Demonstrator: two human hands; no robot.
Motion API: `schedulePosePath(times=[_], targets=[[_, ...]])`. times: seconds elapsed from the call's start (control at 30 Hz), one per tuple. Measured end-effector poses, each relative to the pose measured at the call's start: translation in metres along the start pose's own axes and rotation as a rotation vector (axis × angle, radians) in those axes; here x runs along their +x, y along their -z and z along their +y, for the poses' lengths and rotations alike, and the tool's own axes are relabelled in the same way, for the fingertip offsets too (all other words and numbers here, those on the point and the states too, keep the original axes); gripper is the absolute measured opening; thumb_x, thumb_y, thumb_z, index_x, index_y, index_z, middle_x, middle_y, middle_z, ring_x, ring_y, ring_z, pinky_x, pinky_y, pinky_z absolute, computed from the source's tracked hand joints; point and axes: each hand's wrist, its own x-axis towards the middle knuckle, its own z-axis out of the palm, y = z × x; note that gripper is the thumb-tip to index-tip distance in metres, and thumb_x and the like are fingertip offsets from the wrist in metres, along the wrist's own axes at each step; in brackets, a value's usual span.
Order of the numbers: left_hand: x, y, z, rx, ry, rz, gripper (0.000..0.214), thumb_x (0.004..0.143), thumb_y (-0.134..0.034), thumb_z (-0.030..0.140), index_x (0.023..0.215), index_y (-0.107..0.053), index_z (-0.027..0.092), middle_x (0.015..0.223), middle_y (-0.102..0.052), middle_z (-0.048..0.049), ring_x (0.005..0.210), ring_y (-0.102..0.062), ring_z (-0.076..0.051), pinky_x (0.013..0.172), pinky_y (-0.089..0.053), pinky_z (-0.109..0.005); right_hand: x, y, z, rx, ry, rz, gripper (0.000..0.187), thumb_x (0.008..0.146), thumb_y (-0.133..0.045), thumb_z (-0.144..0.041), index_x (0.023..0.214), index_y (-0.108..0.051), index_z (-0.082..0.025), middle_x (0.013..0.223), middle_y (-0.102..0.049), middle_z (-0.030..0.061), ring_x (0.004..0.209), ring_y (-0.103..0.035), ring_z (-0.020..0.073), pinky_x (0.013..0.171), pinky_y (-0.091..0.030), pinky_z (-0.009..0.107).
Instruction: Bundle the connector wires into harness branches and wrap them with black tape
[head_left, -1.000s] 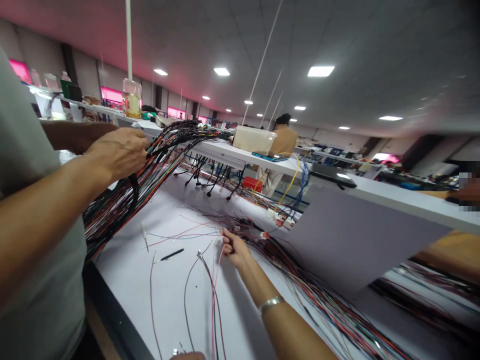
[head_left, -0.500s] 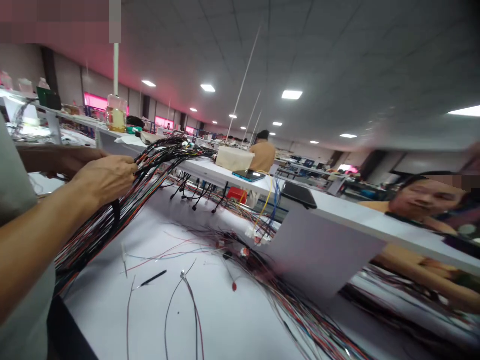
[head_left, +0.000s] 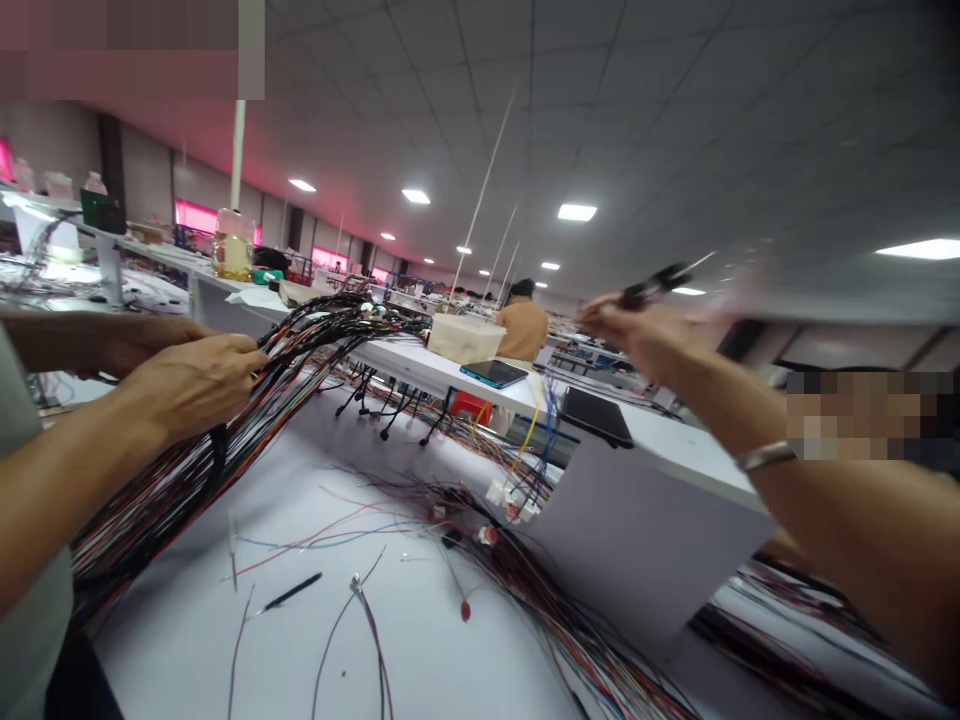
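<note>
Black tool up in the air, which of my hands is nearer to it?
Right: your right hand is raised, holding the blurred black tool; your left hand is out of view.

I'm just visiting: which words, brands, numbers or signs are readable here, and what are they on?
None can be read.
Black object in the right hand: too blurred.
White connectors: any marking too small.
Blue-edged flat device: nothing legible.
Clear jar: nothing legible.
</note>
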Motion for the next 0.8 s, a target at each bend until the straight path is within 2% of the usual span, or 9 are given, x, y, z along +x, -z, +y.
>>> schedulePosePath(times=[0.17,0.37,0.47,0.53,0.57,0.6,0.67,0.73,0.8], targets=[[0.001,-0.005,-0.006,0.006,-0.001,0.055,0.019,0.077,-0.057,0.031,0.083,-0.068,0.016,0.07,-0.069,-0.0022,0.056,-0.068,-0.03,0.052,-0.041,-0.035,-0.012,-0.034,0.015,-0.136,0.019,-0.401,0.018,0.076,-0.058,0.005,0.074,-0.07,-0.008,0.067,-0.068,0.0056,0.061,-0.06,0.0094,0.062,-0.043,0.023],[0.001,0.001,0.003,-0.013,-0.019,0.097,0.023,0.081,-0.053,0.032,0.082,-0.07,0.016,0.074,-0.068,-0.0005,0.056,-0.068,-0.027,0.05,-0.041,-0.033,-0.015,-0.025,0.002,-0.309,0.096,-0.65,0.034,0.068,-0.054,0.012,0.071,-0.075,-0.015,0.081,-0.071,0.0028,0.068,-0.059,0.0063,0.066,-0.039,0.022],[-0.015,-0.019,-0.01,0.006,-0.072,0.073,0.033,0.087,-0.045,0.034,0.077,-0.069,0.015,0.068,-0.067,0.001,0.054,-0.067,-0.023,0.049,-0.04,-0.03,-0.018,-0.013,-0.011,-0.393,0.059,-0.668,0.034,0.074,-0.049,0.009,0.086,-0.074,-0.011,0.092,-0.07,0.0061,0.072,-0.057,0.005,0.068,-0.036,0.024],[-0.036,-0.05,-0.051,-0.092,-0.042,-0.051,0.038,0.087,-0.045,0.039,0.068,-0.067,0.016,0.058,-0.062,0.002,0.048,-0.064,-0.019,0.047,-0.038,-0.027,-0.032,-0.002,-0.028,-0.491,0.072,-0.573,0.035,0.077,-0.046,0.006,0.096,-0.071,-0.01,0.105,-0.066,0.0097,0.078,-0.057,0.006,0.068,-0.034,0.026],[-0.048,-0.068,-0.082,-0.195,-0.052,-0.158,0.03,0.081,-0.057,0.043,0.071,-0.068,0.018,0.058,-0.062,0.0013,0.048,-0.063,-0.017,0.046,-0.037,-0.025,-0.045,0.004,-0.039,-0.593,0.118,-0.447,0.032,0.08,-0.047,0.001,0.099,-0.07,-0.011,0.11,-0.064,0.0101,0.081,-0.058,0.0077,0.066,-0.034,0.026],[-0.059,-0.084,-0.12,-0.208,-0.021,-0.194,0.024,0.066,-0.074,0.042,0.073,-0.068,0.02,0.058,-0.064,-0.0003,0.046,-0.06,-0.017,0.043,-0.039,-0.025,-0.062,0.009,-0.052,-0.666,0.198,-0.321,0.029,0.084,-0.047,-0.005,0.102,-0.068,-0.012,0.113,-0.062,0.0114,0.085,-0.058,0.0106,0.066,-0.034,0.028],[-0.079,-0.108,-0.205,-0.19,0.053,-0.226,0.03,0.051,-0.085,0.031,0.071,-0.068,0.016,0.059,-0.065,-0.0054,0.049,-0.06,-0.02,0.047,-0.043,-0.028,-0.113,0.009,-0.077,-0.576,0.368,-0.18,0.025,0.088,-0.045,-0.014,0.099,-0.068,-0.014,0.106,-0.064,0.0124,0.09,-0.06,0.0166,0.068,-0.039,0.03],[-0.086,-0.114,-0.283,-0.195,0.092,-0.219,0.026,0.057,-0.083,0.031,0.071,-0.068,0.015,0.061,-0.065,-0.0071,0.054,-0.059,-0.018,0.055,-0.046,-0.029,-0.178,-0.011,-0.096,-0.224,0.479,-0.213,0.024,0.088,-0.045,-0.017,0.101,-0.065,-0.019,0.094,-0.068,0.0075,0.085,-0.062,0.0167,0.071,-0.045,0.028],[-0.081,-0.104,-0.336,-0.317,-0.021,-0.09,0.027,0.066,-0.077,0.033,0.086,-0.071,0.016,0.072,-0.067,-0.006,0.06,-0.057,-0.013,0.062,-0.045,-0.025,-0.243,-0.05,-0.105,0.021,0.342,-0.481,0.028,0.087,-0.045,-0.017,0.109,-0.061,-0.02,0.096,-0.07,0.0054,0.081,-0.064,0.0168,0.069,-0.047,0.027]])
